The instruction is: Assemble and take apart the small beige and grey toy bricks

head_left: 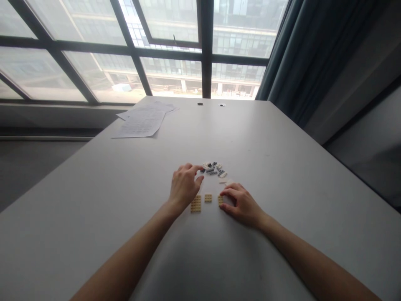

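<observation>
My left hand [185, 182] is over the table with thumb and forefinger apart, its fingertip at the left edge of a small pile of grey, black and white bricks [211, 170]. Below that hand lies a larger tan plate [196, 205], and a smaller tan plate [208, 198] lies to its right. My right hand [239, 203] has its thumb and fingers at the two ends of another tan plate [220, 201], gripping it at the table surface. White pieces [223, 181] lie just above my right hand, partly hidden by it.
Printed papers [140, 123] lie on the far left of the white table [282, 167]. Two round holes are near its far edge. Beyond it stand large windows [175, 75], with a dark curtain [288, 62] at the right.
</observation>
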The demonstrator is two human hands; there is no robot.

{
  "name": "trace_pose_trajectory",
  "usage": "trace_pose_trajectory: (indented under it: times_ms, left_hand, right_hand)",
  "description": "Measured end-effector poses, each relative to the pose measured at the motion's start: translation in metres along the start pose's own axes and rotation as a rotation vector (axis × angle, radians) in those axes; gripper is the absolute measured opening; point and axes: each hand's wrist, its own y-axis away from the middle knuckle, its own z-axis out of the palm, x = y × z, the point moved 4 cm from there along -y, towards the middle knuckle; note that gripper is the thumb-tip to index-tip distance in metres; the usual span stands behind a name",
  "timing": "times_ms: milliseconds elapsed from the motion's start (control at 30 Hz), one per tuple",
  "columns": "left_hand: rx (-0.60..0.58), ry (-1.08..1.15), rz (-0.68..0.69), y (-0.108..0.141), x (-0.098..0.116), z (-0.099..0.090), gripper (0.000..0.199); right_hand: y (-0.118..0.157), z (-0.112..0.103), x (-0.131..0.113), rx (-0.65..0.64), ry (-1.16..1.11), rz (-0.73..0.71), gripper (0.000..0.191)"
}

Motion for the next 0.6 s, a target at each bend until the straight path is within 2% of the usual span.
trace_pose_trajectory:
  times_ms: [167,333,467,600]
  left_hand:
    - [-0.093,-0.059,0.030,-0.028,0.005,0.029,0.021]
    - [-0.115,-0.065,0.037,-0.035,0.002,0.043,0.010]
    - [-0.091,-0.042,0.033,-0.029,0.004,0.032,0.010]
    - [-0.062,0.131,0.090,-0.005,0.018,0.009,0.008]
  right_hand:
    - [0.002,0.002,-0.002,0.021,0.037,-0.017,0.026]
    - [0.003,0.003,-0.003,0.022,0.058,-0.027,0.027]
    - [0.004,0.004,-0.003,0.021,0.058,-0.039,0.026]
    - [0.004,0.001,-0.004,0.098,0.010,-0.044,0.032]
